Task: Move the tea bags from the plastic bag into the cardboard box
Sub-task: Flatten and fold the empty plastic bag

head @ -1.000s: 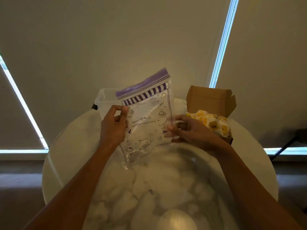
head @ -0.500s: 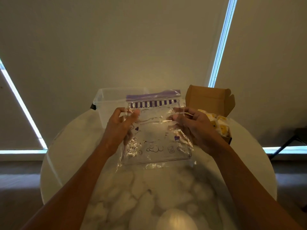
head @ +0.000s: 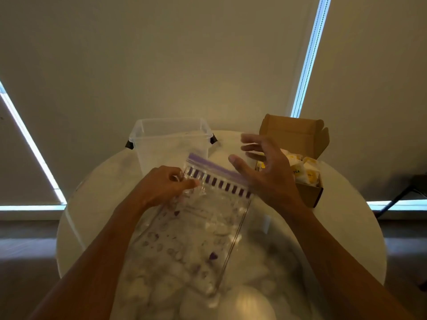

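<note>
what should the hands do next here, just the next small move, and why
Probably the left hand should lay the plastic bag flat on the table and let go. The bag looks empty, tea bags already sit in the cardboard box, and the right hand is open, gripping nothing, so only the left hand's pinch at the zip corner holds it.

Clear purple-printed plastic bag (head: 196, 229) slopes flat toward the viewer from its zip corner, pinched by the left hand (head: 161, 185); tea bags (head: 305, 172) fill the open cardboard box (head: 293, 132) well right of that pinch.
</note>
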The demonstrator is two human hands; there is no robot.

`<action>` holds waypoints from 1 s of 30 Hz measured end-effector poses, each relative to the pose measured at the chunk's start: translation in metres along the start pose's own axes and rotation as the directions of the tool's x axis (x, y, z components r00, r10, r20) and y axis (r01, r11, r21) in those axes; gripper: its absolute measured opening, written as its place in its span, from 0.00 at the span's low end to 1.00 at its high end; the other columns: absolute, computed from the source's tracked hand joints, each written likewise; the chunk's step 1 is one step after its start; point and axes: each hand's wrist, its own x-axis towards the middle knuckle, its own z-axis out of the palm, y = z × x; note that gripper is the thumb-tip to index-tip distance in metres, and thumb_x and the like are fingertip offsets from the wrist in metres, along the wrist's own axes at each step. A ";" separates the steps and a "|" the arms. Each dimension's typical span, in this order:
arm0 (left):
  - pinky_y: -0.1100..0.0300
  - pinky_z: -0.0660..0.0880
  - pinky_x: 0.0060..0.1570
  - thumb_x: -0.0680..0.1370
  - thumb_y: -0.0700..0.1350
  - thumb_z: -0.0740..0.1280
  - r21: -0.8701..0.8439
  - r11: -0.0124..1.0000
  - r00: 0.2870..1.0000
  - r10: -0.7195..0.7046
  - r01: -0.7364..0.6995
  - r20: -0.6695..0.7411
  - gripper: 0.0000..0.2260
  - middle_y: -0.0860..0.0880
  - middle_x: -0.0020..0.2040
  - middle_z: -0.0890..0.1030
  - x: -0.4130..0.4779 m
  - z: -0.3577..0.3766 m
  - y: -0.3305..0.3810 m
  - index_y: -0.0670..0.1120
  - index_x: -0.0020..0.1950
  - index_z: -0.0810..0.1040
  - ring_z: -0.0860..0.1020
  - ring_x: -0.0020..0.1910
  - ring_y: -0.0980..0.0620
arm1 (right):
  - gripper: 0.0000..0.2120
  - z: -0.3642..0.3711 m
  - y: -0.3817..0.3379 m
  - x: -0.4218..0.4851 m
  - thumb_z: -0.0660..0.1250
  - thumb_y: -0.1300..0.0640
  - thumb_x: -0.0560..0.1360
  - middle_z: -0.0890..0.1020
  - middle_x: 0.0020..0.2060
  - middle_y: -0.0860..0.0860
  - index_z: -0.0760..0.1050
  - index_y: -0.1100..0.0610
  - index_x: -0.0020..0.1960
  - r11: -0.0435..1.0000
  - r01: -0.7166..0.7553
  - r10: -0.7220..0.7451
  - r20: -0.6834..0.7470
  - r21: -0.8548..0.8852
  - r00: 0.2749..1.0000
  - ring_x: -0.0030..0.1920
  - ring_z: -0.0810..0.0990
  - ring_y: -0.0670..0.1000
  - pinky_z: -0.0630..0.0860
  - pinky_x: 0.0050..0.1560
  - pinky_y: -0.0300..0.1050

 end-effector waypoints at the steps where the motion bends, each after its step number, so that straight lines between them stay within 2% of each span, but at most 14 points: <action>1: 0.53 0.81 0.47 0.73 0.80 0.68 0.159 0.987 0.999 -0.009 0.017 -0.050 0.29 0.54 0.39 0.88 0.000 -0.001 -0.002 0.53 0.45 0.85 0.86 0.39 0.52 | 0.25 0.001 -0.002 -0.001 0.76 0.44 0.77 0.77 0.67 0.45 0.77 0.52 0.70 0.993 0.073 -0.073 0.005 -0.091 0.997 0.65 0.77 0.42 0.79 0.62 0.37; 3: 0.54 0.79 0.47 0.73 0.81 0.65 0.383 0.922 0.981 0.014 0.062 -0.193 0.30 0.56 0.39 0.84 0.001 -0.004 -0.003 0.54 0.41 0.81 0.82 0.41 0.54 | 0.21 0.005 -0.006 -0.005 0.75 0.45 0.78 0.77 0.67 0.47 0.80 0.52 0.67 0.959 0.211 -0.201 0.066 -0.192 0.977 0.67 0.75 0.45 0.75 0.66 0.40; 4: 0.54 0.77 0.47 0.75 0.78 0.68 0.398 0.915 0.967 0.039 0.066 -0.251 0.27 0.57 0.39 0.83 0.003 -0.004 -0.004 0.54 0.41 0.80 0.82 0.42 0.54 | 0.20 0.009 -0.008 -0.008 0.74 0.43 0.79 0.77 0.66 0.47 0.80 0.51 0.66 0.948 0.246 -0.223 0.132 -0.200 0.966 0.67 0.75 0.46 0.75 0.66 0.43; 6: 0.54 0.75 0.45 0.78 0.68 0.73 0.330 0.942 0.948 0.056 0.053 -0.312 0.20 0.57 0.38 0.82 0.005 -0.004 -0.007 0.53 0.40 0.78 0.83 0.42 0.52 | 0.21 0.019 -0.014 -0.015 0.69 0.36 0.80 0.78 0.64 0.44 0.78 0.48 0.67 0.943 0.240 -0.150 0.349 -0.230 0.925 0.63 0.76 0.44 0.77 0.64 0.47; 8: 0.55 0.76 0.42 0.79 0.63 0.76 0.220 0.976 0.955 0.060 0.005 -0.289 0.18 0.55 0.35 0.82 0.006 0.000 -0.011 0.52 0.40 0.78 0.82 0.37 0.53 | 0.28 0.029 -0.014 -0.023 0.64 0.27 0.77 0.78 0.62 0.43 0.77 0.44 0.67 0.928 0.202 0.018 0.578 -0.314 0.816 0.58 0.77 0.44 0.79 0.60 0.48; 10: 0.56 0.79 0.40 0.78 0.62 0.78 0.086 0.989 0.970 0.137 -0.122 -0.201 0.18 0.52 0.34 0.83 0.004 0.004 -0.010 0.51 0.40 0.80 0.80 0.33 0.55 | 0.33 0.035 -0.007 -0.030 0.63 0.23 0.75 0.75 0.63 0.44 0.76 0.44 0.69 0.892 0.252 0.093 0.698 -0.375 0.710 0.57 0.76 0.46 0.78 0.60 0.49; 12: 0.62 0.78 0.40 0.76 0.61 0.80 -0.027 0.966 0.965 0.253 -0.256 -0.072 0.16 0.53 0.38 0.86 -0.002 0.004 -0.001 0.51 0.41 0.83 0.80 0.35 0.59 | 0.33 0.034 0.003 -0.030 0.62 0.24 0.76 0.74 0.69 0.44 0.73 0.43 0.73 0.876 0.297 0.077 0.717 -0.381 0.692 0.63 0.75 0.49 0.75 0.66 0.50; 15: 0.64 0.80 0.53 0.72 0.58 0.84 -0.071 0.950 0.929 0.313 -0.305 0.196 0.12 0.57 0.52 0.88 -0.009 0.005 0.006 0.56 0.50 0.87 0.84 0.51 0.60 | 0.29 0.034 0.015 -0.028 0.59 0.32 0.83 0.69 0.79 0.44 0.67 0.43 0.80 0.864 0.323 0.078 0.735 -0.387 0.674 0.76 0.68 0.48 0.62 0.79 0.53; 18: 0.67 0.73 0.64 0.70 0.61 0.84 0.098 0.955 0.907 0.231 -0.281 0.353 0.26 0.64 0.67 0.77 -0.009 0.007 0.006 0.63 0.66 0.82 0.75 0.64 0.67 | 0.23 0.037 0.016 -0.028 0.60 0.46 0.86 0.69 0.80 0.46 0.66 0.47 0.81 0.922 0.223 0.085 0.728 -0.317 0.680 0.80 0.64 0.48 0.52 0.82 0.52; 19: 0.65 0.72 0.66 0.71 0.63 0.83 0.134 0.954 0.911 0.207 -0.270 0.356 0.29 0.63 0.69 0.75 -0.008 0.008 0.005 0.63 0.69 0.79 0.73 0.66 0.66 | 0.23 0.039 0.015 -0.029 0.60 0.49 0.87 0.70 0.79 0.48 0.67 0.50 0.80 0.930 0.196 0.084 0.698 -0.312 0.712 0.80 0.65 0.50 0.52 0.82 0.51; 21: 0.60 0.70 0.68 0.74 0.64 0.80 0.186 0.950 0.927 0.179 -0.250 0.329 0.30 0.58 0.71 0.73 -0.006 0.010 0.004 0.61 0.74 0.76 0.71 0.70 0.58 | 0.26 0.047 0.009 -0.033 0.57 0.46 0.88 0.66 0.82 0.52 0.63 0.55 0.83 0.912 0.175 0.122 0.652 -0.371 0.749 0.83 0.60 0.53 0.48 0.84 0.51; 25: 0.50 0.67 0.75 0.82 0.60 0.74 0.406 0.883 0.954 0.133 -0.237 0.268 0.28 0.51 0.75 0.71 0.000 0.021 0.005 0.54 0.79 0.71 0.67 0.75 0.49 | 0.44 0.061 -0.004 -0.054 0.43 0.28 0.83 0.43 0.86 0.52 0.41 0.56 0.87 0.857 0.124 0.314 0.698 -0.500 0.644 0.85 0.38 0.50 0.36 0.84 0.53; 28: 0.49 0.61 0.75 0.86 0.52 0.64 0.393 0.900 0.976 0.126 -0.188 0.177 0.21 0.51 0.77 0.71 0.003 0.030 0.009 0.53 0.80 0.70 0.66 0.76 0.49 | 0.48 0.065 -0.002 -0.062 0.39 0.23 0.79 0.38 0.85 0.50 0.36 0.55 0.86 0.828 0.153 0.321 0.680 -0.539 0.659 0.84 0.33 0.49 0.34 0.83 0.53; 30: 0.50 0.62 0.76 0.84 0.52 0.55 0.363 0.908 0.978 0.198 -0.210 0.071 0.24 0.51 0.78 0.73 0.002 0.033 0.013 0.52 0.80 0.71 0.67 0.76 0.50 | 0.49 0.064 0.002 -0.060 0.40 0.21 0.78 0.37 0.85 0.49 0.35 0.53 0.86 0.825 0.159 0.323 0.684 -0.542 0.654 0.83 0.32 0.48 0.34 0.83 0.53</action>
